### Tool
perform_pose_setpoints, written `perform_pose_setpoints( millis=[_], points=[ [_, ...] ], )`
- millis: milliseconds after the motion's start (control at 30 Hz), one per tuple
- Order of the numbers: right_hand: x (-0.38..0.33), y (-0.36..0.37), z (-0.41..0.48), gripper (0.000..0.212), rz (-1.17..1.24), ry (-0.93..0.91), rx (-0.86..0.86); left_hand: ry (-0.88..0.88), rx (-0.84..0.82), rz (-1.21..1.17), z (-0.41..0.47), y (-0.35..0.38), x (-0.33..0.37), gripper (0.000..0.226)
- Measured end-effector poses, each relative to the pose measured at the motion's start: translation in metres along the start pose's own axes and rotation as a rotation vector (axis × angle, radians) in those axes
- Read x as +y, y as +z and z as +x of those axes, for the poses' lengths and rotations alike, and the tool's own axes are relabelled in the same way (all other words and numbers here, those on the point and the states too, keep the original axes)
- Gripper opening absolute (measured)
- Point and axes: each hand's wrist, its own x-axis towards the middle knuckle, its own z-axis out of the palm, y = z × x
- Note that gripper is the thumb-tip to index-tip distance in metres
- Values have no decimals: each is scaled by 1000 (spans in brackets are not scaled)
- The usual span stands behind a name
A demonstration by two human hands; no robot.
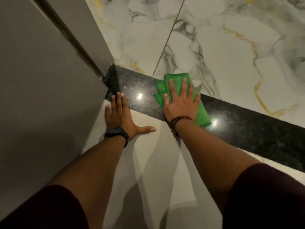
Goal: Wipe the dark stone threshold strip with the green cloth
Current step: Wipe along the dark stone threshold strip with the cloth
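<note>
Right, both hands are down at floor level, and everything hangs off the dark stone threshold strip [231, 123], which runs on a slant from the foot of the grey wall [41, 80] out to the right edge of view. The right hand [179, 103] lies flat on the green cloth [202, 115], fingers spread and straight, palm pressing down rather than gripping; nothing is pinched or bunched in a fist. That cloth sits folded across the strip about midway along its visible run, its far corner spilling over the strip's upper edge onto the marbled white tile [231, 47] with grey and gold veins, its near end poking out beside the wrist. A dark cord bracelet [179, 120] circles that wrist.

Over at the strip's wall end, the left hand [120, 116] is planted open and empty, fingers extended. Its fingertips reach onto the strip; the palm and the out-swung thumb rest on the plain pale floor [148, 162] on the strip's near side. A black watch [117, 132] sits on that wrist. Two bright glints of light show on the polished stone, one on each side of the cloth. Dark sleeves [264, 195] cover the upper arms.
</note>
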Motion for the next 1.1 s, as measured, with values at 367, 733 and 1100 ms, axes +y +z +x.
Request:
perform_pose_setpoints(
  millis=[367, 733, 1100],
  points=[
    [-21, 3, 22, 54, -118, -861, -76, -90, -22, -91, 2, -5, -1, 171],
    [-99, 12, 37, 55, -75, -487, -27, -126, -10, -92, 2, -3, 2, 172],
    [-34, 5, 0, 54, -98, -748, -117, -134, -14, -115, 0, -9, 2, 173]
  ],
)
